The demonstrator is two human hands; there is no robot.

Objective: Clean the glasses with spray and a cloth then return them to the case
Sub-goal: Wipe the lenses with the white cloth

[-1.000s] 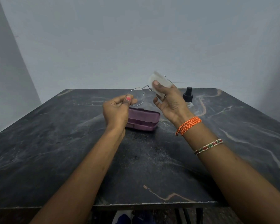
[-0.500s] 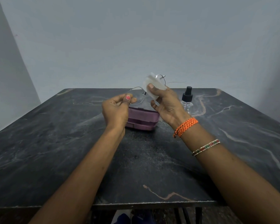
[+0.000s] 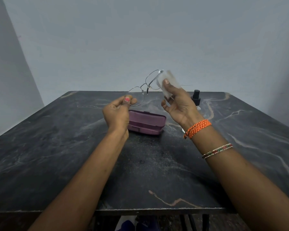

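Right hand (image 3: 178, 104), pinching the cloth (image 3: 168, 82), has slid off the lens to the glasses (image 3: 144, 88) outer corner above the case (image 3: 146, 122), while the left hand (image 3: 118, 112) pinches the other rim, so wiping looks nearly finished.

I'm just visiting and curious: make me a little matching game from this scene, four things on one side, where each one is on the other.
Things:
1. glasses
2. cloth
3. case
4. spray bottle

Places:
A. shut, lying on the table
B. pinched in the right hand
C. standing behind the right hand
D. held up by the left hand

Pairs: 1-D, 2-B, 3-A, 4-C
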